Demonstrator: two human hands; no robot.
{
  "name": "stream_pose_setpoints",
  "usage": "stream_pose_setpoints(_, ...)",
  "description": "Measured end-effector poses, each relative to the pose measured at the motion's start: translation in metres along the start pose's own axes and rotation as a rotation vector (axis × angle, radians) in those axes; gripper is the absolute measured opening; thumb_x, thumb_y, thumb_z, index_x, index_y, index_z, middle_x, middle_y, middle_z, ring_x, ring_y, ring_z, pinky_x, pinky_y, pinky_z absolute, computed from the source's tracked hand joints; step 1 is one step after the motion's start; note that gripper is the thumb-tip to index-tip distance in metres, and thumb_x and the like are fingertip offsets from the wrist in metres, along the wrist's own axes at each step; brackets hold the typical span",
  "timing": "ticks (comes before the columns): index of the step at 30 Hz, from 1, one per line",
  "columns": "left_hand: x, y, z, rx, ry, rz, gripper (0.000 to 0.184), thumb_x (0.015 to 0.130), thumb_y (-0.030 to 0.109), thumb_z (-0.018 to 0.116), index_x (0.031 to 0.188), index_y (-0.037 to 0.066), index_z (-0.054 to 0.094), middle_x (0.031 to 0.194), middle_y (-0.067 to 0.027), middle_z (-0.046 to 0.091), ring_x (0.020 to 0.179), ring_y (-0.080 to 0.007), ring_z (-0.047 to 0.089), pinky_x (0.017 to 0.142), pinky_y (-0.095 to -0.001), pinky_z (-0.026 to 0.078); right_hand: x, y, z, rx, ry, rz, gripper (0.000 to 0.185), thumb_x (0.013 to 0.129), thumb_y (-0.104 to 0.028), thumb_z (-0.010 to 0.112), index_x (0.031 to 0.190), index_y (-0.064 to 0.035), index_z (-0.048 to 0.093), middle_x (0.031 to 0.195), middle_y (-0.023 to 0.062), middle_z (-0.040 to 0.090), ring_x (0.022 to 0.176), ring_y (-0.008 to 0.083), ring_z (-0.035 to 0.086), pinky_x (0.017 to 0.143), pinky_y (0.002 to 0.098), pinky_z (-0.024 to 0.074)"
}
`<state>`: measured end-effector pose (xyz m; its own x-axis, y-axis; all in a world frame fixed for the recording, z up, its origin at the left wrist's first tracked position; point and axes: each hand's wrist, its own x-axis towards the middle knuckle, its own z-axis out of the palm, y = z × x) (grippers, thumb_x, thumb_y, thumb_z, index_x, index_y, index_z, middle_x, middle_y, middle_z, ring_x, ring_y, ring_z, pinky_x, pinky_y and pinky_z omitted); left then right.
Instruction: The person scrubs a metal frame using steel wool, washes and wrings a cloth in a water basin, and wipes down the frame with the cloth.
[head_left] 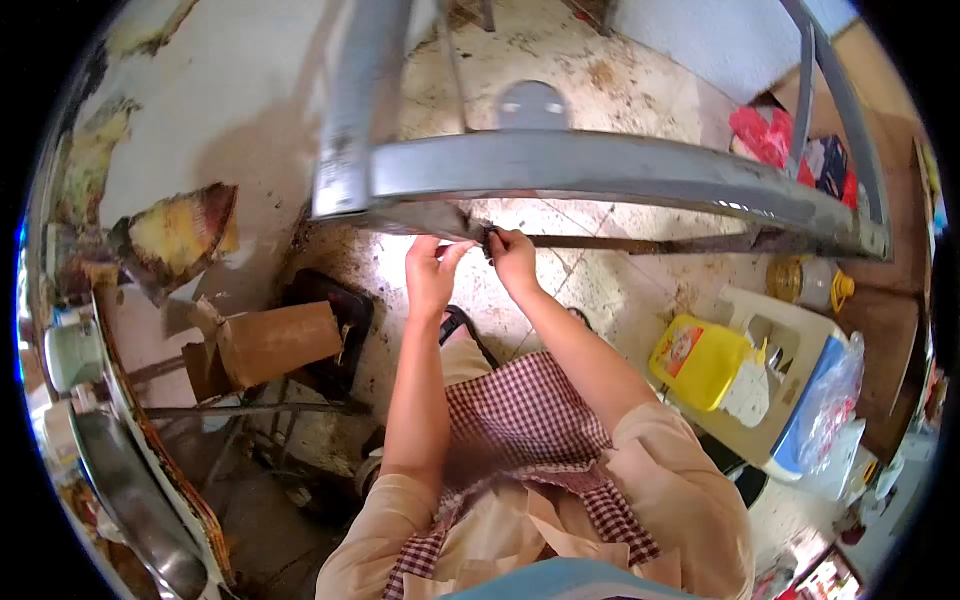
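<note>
Small dark piece [489, 242] sits between the hands [515, 263]

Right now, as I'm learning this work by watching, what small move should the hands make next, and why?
Probably bring the left hand slightly closer to steady the dark piece: the right hand seems to hold it alone, just below the metal frame in this view, with the left hand close by. What the piece is, I can't tell.

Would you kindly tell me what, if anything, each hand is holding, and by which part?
The right hand holds a small dark object, by which part is unclear; whether the left hand holds anything cannot be told.
</note>
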<state>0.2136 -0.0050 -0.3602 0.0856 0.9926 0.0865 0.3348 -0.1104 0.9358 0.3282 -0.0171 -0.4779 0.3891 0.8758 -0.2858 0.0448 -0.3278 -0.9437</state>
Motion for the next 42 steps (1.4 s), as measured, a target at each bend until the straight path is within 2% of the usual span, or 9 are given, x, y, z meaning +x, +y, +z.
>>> stream_pose_setpoints(4,0.008,0.002,-0.008,0.074,0.065,0.064,0.020,0.071,0.009,0.072,0.077,-0.003,0.057,0.070,-0.0098,0.051,0.061,-0.0183,0.051,0.058,-0.0262,0.046,-0.034,-0.097,-0.003,0.196,0.085,-0.326,0.020,0.083,-0.017,0.059,0.091,0.0010,0.063,0.074,0.0141,0.058,0.065,0.0214,0.056,0.060,0.0333,0.0442)
stream_pose_setpoints(7,0.011,0.016,-0.016,0.031,0.132,0.041,0.018,0.075,0.008,0.067,0.088,-0.001,0.058,0.078,-0.0122,0.055,0.072,-0.0207,0.054,0.059,-0.0273,0.045,-0.016,-0.048,-0.004,-0.263,-0.362,0.033,0.020,0.083,-0.015,0.058,0.095,0.0007,0.062,0.077,0.0140,0.057,0.068,0.0208,0.056,0.063,0.0321,0.0440)
stream_pose_setpoints(11,0.012,0.003,-0.024,0.029,0.103,0.068,0.043,0.075,0.017,0.068,0.115,0.007,0.056,0.095,-0.0134,0.060,0.085,-0.0317,0.055,0.076,-0.0341,0.046,-0.069,-0.117,-0.019,-0.147,0.083,-0.584,0.027,0.082,-0.008,0.057,0.107,0.0010,0.058,0.093,0.0146,0.056,0.085,0.0267,0.055,0.075,0.0318,0.0447)
stream_pose_setpoints(14,0.016,-0.015,-0.018,-0.002,0.131,0.121,0.034,0.076,0.012,0.067,0.108,0.003,0.058,0.093,-0.0123,0.060,0.078,-0.0226,0.057,0.069,-0.0299,0.046,-0.100,-0.186,-0.032,-0.252,0.216,-0.942,0.033,0.079,-0.004,0.061,0.111,-0.0010,0.055,0.102,0.0143,0.053,0.092,0.0271,0.053,0.080,0.0342,0.0439)
stream_pose_setpoints(15,0.017,-0.012,-0.019,-0.003,0.088,0.046,0.049,0.074,0.022,0.069,0.119,0.010,0.054,0.107,-0.0140,0.059,0.092,-0.0322,0.054,0.081,-0.0365,0.044,-0.100,-0.198,-0.026,-0.212,0.228,-0.968,0.032,0.078,-0.004,0.062,0.110,-0.0010,0.056,0.101,0.0142,0.053,0.093,0.0269,0.053,0.080,0.0342,0.0440)
stream_pose_setpoints(23,0.011,-0.002,-0.035,0.062,0.085,0.186,0.054,0.070,-0.002,0.060,0.122,0.008,0.050,0.106,-0.0154,0.058,0.096,-0.0342,0.054,0.084,-0.0383,0.043,-0.068,-0.148,-0.002,-0.538,0.136,-0.982,0.027,0.068,-0.002,0.069,0.093,-0.0096,0.064,0.088,0.0099,0.056,0.081,0.0253,0.057,0.069,0.0319,0.0482)
stream_pose_setpoints(27,0.007,0.003,-0.036,-0.088,0.058,0.090,0.054,0.069,-0.008,0.056,0.120,0.007,0.051,0.107,-0.0166,0.058,0.101,-0.0338,0.054,0.084,-0.0368,0.044,-0.070,-0.216,-0.004,-0.547,0.264,-1.349,0.030,0.065,-0.002,0.072,0.093,-0.0099,0.066,0.083,0.0077,0.055,0.073,0.0223,0.057,0.061,0.0299,0.0478)
stream_pose_setpoints(31,0.013,0.000,-0.037,-0.053,0.026,0.046,0.053,0.068,-0.009,0.055,0.119,0.008,0.052,0.109,-0.0159,0.058,0.100,-0.0343,0.054,0.086,-0.0371,0.044,-0.064,-0.183,-0.004,-0.582,0.188,-1.169,0.028,0.064,-0.003,0.073,0.090,-0.0112,0.067,0.078,0.0064,0.055,0.066,0.0192,0.057,0.055,0.0285,0.0464)
stream_pose_setpoints(42,0.017,-0.008,-0.032,-0.049,0.074,0.065,0.056,0.064,-0.010,0.055,0.117,0.009,0.054,0.110,-0.0153,0.057,0.103,-0.0340,0.052,0.089,-0.0378,0.042,-0.057,-0.202,0.001,-0.531,0.266,-1.342,0.025,0.061,-0.004,0.074,0.084,-0.0126,0.067,0.072,0.0028,0.054,0.061,0.0178,0.056,0.053,0.0287,0.0469)
